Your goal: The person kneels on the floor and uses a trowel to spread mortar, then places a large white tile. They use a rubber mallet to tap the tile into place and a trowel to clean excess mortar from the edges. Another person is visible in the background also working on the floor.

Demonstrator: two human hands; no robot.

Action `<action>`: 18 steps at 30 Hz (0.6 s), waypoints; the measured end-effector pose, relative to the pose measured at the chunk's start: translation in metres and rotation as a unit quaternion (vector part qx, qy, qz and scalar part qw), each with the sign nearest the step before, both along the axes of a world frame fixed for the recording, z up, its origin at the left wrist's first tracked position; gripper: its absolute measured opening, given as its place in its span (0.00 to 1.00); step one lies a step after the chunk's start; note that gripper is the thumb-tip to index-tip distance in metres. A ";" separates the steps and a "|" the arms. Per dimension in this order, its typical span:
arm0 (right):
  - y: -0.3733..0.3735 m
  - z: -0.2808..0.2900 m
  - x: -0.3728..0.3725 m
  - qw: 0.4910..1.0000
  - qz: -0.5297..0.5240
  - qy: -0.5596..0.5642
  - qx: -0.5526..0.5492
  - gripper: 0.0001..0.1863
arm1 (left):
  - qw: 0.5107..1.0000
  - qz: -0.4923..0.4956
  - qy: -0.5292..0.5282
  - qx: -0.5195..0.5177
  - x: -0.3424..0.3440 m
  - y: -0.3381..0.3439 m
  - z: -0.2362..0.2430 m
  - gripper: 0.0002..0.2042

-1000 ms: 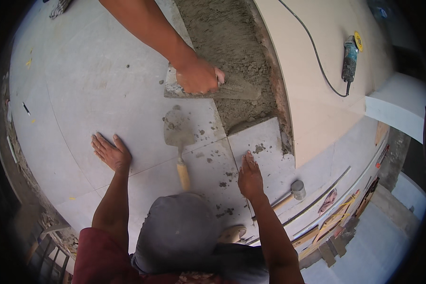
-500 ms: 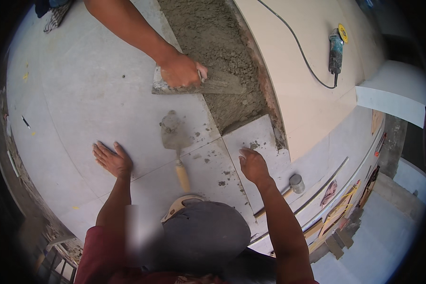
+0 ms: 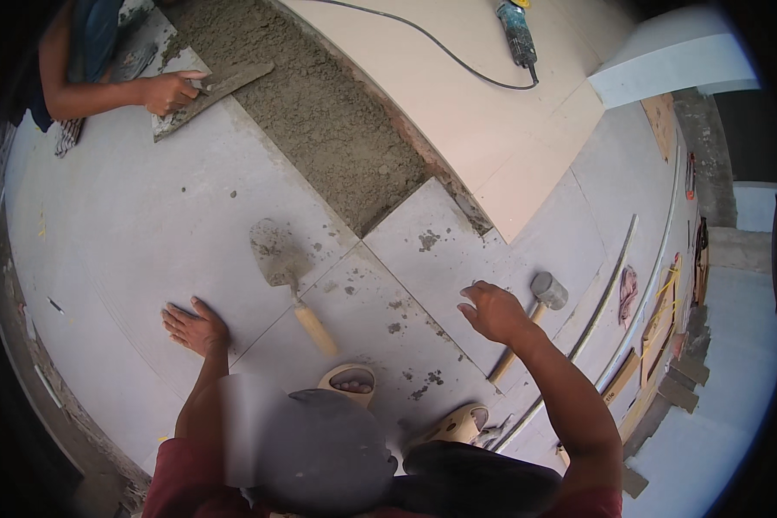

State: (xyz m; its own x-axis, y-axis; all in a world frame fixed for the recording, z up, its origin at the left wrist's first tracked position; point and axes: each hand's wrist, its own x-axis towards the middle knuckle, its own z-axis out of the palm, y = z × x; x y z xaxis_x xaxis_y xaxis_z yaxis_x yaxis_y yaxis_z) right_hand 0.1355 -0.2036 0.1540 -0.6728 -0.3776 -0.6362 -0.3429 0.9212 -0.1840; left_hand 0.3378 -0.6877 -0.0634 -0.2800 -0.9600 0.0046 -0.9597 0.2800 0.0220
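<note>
My left hand lies flat on a large grey floor tile, fingers spread. Bent above the tiles at the right, my right hand is empty, with thumb and fingers a little apart. Just beyond it lies a rubber mallet with a grey head and wooden handle. Between my hands a mortar-smeared brick trowel rests on the tile, its wooden handle toward me. At the upper left, a co-worker's hand grips a long flat plastering trowel at the edge of the wet mortar bed.
Beyond the mortar, a corded angle grinder lies on a beige panel. Mortar crumbs dot the tiles. Long metal bars and a cloth lie to the right. My sandalled foot stands near the trowel handle.
The view has shifted. The co-worker's plastering trowel has moved away toward the upper left, uncovering more mortar. My right hand has drawn back toward the mallet, its fingers loosening; my left hand stays flat.
</note>
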 end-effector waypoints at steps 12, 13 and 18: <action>0.219 -0.066 0.140 0.936 -0.341 -0.005 0.084 0.32 | 0.953 -0.294 0.073 -0.001 -0.067 0.021 0.072 0.37; 0.222 -0.077 0.140 0.929 -0.365 0.003 0.062 0.33 | 0.916 -0.389 0.093 0.039 -0.086 0.050 0.086 0.37; 0.226 -0.089 0.144 0.919 -0.391 0.048 0.028 0.34 | 0.685 -0.690 -0.189 0.133 -0.162 0.205 0.125 0.40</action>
State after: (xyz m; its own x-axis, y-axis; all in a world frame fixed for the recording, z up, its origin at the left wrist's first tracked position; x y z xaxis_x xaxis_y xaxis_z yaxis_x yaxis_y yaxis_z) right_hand 0.2796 0.0228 0.0648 -0.7785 0.2777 -0.5629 0.4160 0.8998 -0.1314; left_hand 0.1763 -0.4823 0.0616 -0.8553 0.2689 -0.4429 0.2649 0.9616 0.0721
